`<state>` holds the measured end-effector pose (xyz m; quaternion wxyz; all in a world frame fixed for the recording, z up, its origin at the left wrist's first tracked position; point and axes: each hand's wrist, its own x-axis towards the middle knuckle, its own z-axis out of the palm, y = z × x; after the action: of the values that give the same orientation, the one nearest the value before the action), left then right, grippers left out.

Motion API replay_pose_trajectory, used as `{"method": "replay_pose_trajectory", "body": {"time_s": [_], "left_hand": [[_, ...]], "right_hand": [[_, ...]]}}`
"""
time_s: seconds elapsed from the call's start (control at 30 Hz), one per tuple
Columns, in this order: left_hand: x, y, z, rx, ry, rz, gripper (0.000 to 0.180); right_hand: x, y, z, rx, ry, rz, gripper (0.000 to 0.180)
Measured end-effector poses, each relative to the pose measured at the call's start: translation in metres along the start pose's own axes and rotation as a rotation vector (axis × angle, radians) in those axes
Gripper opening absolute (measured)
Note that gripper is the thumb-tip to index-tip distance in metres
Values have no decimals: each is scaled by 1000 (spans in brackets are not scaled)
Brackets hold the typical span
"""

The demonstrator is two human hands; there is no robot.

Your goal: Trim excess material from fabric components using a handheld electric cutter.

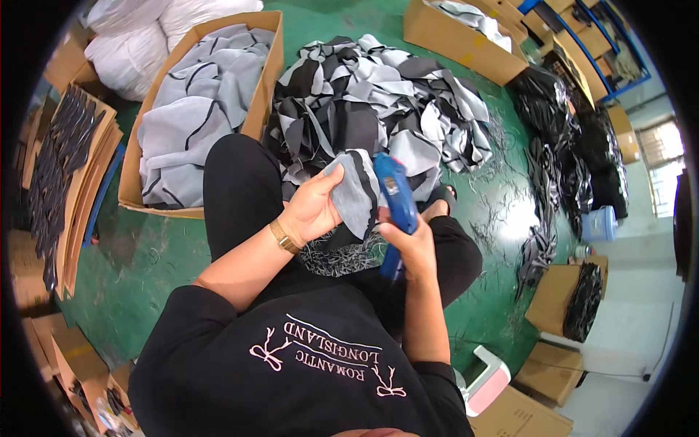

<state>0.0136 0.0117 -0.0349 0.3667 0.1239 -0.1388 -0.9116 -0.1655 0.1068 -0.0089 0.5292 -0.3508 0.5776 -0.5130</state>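
Observation:
My left hand (312,207) grips a grey fabric piece (352,200) with a dark band along one edge, thumb on top and fingers beneath it. The piece is held up above my lap. My right hand (416,247) is wrapped round a blue handheld power tool (396,191), its head up beside the fabric's right edge. Whether the tool touches the cloth I cannot tell. Just beyond my hands lies a big heap of grey, black and white fabric pieces (386,91). Cut thread ends (336,259) lie in a mat below the held piece.
A cardboard box (274,76) of grey fabric stands at the left, another box (466,49) at the back right. Stacked cardboard (87,189) is at far left. Black plastic bags (542,102) line the right side. Loose threads litter the green floor (477,291). A pink-and-white object (488,386) stands beside my right arm.

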Motion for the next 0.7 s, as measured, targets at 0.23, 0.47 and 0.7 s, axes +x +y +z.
{"method": "replay_pose_trajectory", "body": {"time_s": [0.23, 0.47, 0.7], "left_hand": [[-8, -48, 14, 89, 1, -6, 38], [-9, -28, 10, 904, 86, -157, 33], [-12, -16, 16, 472, 208, -45, 25]], "right_hand": [[-2, 16, -8, -30, 146, 32, 42], [-2, 6, -7, -95, 131, -9, 41], [-4, -1, 6, -215, 77, -86, 40]]}}
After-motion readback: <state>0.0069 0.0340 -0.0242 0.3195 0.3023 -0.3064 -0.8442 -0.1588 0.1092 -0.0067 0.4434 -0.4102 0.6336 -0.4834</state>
